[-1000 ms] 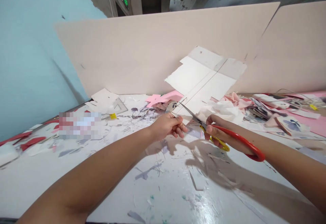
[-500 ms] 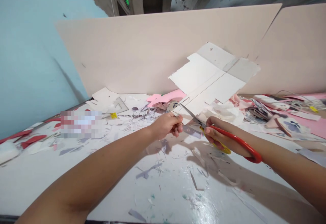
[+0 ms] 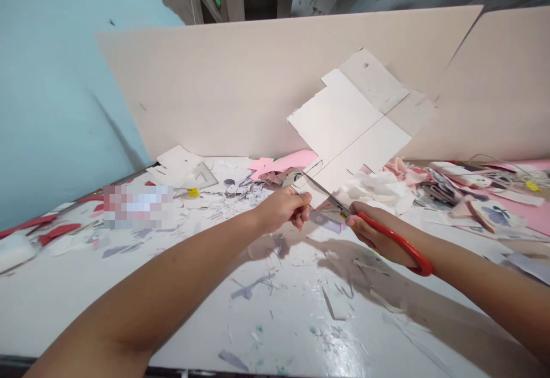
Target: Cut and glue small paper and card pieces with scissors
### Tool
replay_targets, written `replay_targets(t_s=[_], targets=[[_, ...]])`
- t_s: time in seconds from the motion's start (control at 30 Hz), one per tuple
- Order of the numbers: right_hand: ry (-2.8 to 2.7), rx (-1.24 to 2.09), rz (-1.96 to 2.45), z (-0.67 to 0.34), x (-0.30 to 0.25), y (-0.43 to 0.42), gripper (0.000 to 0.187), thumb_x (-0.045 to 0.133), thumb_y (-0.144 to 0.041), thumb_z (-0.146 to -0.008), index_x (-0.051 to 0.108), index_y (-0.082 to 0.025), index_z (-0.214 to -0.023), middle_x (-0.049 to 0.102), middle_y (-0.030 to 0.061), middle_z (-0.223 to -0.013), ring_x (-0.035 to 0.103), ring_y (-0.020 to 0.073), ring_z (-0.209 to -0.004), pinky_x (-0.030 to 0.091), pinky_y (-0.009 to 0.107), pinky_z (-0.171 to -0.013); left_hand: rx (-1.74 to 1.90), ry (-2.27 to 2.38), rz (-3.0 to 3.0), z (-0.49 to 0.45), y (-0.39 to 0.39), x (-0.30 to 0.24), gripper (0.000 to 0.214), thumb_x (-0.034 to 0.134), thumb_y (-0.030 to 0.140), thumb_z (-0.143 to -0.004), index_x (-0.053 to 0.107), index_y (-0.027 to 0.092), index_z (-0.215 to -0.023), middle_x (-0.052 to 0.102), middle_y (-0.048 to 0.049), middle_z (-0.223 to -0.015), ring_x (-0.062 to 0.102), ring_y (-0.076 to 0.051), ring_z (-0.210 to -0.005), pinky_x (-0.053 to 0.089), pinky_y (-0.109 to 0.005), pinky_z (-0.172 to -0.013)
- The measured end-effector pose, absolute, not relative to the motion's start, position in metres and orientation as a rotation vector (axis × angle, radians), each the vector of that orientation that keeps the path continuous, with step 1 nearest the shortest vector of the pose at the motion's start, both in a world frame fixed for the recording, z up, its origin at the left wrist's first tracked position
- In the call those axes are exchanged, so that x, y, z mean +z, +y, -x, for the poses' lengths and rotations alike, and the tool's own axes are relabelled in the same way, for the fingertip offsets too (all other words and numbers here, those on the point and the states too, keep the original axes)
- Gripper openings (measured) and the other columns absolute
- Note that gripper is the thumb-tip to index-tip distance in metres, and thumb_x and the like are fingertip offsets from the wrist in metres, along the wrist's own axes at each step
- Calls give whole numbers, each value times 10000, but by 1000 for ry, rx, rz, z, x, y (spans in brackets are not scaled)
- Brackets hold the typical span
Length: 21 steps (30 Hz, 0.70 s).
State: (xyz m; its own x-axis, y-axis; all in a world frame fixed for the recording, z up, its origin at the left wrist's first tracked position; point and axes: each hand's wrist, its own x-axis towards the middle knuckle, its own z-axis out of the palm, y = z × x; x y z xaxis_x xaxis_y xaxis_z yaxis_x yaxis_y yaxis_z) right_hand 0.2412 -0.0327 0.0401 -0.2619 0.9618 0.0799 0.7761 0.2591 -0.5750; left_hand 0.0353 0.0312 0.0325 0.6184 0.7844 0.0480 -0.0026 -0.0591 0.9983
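My left hand point(image 3: 283, 209) pinches the near edge of a large white cardboard piece point(image 3: 356, 123), which stands tilted up over the table. My right hand point(image 3: 378, 232) grips red-handled scissors point(image 3: 369, 223). Their blades point(image 3: 320, 186) are nearly closed and reach into a cut at the cardboard's lower left corner. Both forearms stretch across a white table point(image 3: 279, 321) strewn with paper scraps.
A tall beige board point(image 3: 223, 86) stands along the back of the table. Pink paper point(image 3: 281, 163), white tissue point(image 3: 378, 186) and printed cut-outs point(image 3: 490, 212) lie at the right. A clear set square point(image 3: 201, 177) and red scraps point(image 3: 55, 232) lie at the left.
The cardboard piece has tipped more upright and turned, its top corner rising. The scissors have moved slightly forward along the cut, and the blades have closed further.
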Motion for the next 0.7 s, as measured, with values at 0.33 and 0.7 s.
replay_targets(t_s=[0.33,0.7], targets=[[-2109,625,1546,-242,34,-30,441,312,-633,-798,300,-223,-638,393,-26,-527,343,111,-471,300,258,-448,725,716,-1502,-36,29,33,389,497,340,-805,489,133,-475,495,8,-447,425,-48,-363,367,-222,-454],[-2062,821,1453,-246,35,-32,457,328,-672,-774,318,-218,-723,498,-15,-573,378,83,-419,317,228,-402,748,727,-1479,-37,32,28,372,500,341,-805,475,139,-494,510,6,-455,420,-41,-364,358,-207,-439]])
